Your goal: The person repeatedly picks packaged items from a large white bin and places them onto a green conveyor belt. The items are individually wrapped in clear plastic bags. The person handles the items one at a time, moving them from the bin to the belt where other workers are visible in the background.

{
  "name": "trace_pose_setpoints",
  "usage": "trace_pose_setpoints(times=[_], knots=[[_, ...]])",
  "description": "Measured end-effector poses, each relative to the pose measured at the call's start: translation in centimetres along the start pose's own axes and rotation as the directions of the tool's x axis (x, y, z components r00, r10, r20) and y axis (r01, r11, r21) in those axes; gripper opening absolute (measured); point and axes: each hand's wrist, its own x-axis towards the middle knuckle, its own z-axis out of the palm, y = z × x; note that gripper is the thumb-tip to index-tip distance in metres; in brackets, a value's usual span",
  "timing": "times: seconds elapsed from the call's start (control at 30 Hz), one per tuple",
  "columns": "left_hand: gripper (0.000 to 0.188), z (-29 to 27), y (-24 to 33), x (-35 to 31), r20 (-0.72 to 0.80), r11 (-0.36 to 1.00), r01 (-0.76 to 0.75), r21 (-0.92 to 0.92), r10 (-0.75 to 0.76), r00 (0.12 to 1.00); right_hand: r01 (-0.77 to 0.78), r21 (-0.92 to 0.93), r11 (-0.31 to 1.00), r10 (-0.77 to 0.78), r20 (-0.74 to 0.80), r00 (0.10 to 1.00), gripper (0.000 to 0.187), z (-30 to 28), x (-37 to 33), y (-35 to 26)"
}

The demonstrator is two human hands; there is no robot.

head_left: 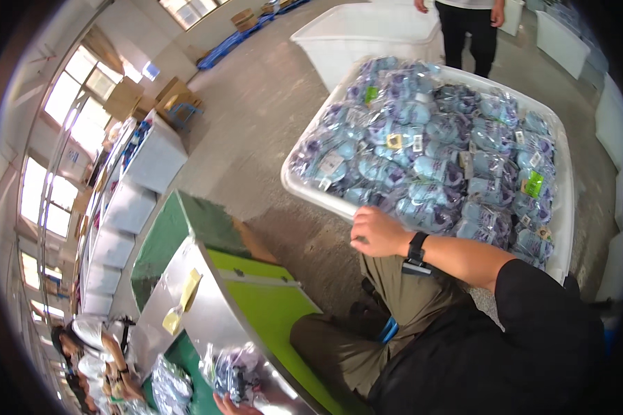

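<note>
My left hand shows only in part at the lower edge. Its fingers are stretched out beside a clear plastic bag with dark and pale lilac contents, on the metal edge of a work table. Over my knee, close to the near rim of a large white bin, is my right hand. Its fingers curl loosely inward, and nothing shows in them; a dark watch is on that wrist. Heaped in the bin are many clear-bagged packs of light blue and purple items, some with white, yellow or green labels.
A second white bin stands behind the full one, with a person beside it. Other people are along the green belt at lower left, where another bagged pack lies. White bins line the left side.
</note>
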Motion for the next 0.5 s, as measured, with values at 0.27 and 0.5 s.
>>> trace_pose_setpoints(times=[0.27, 0.5], knots=[[0.057, 8.0, 10.6, -2.2, 0.478, 0.359, 0.693, -0.625, -0.527, 0.703, -0.357, 0.319, 0.878, 0.328, 0.143, 0.934, 0.012, -1.4, -0.4, -4.7], [0.054, 14.3, 14.9, -4.3, 0.814, 0.348, 0.810, -0.472, -0.179, 0.552, -0.823, 0.546, 0.158, 0.053, 0.827, 0.559, 0.038, -1.6, -2.4, -8.5]])
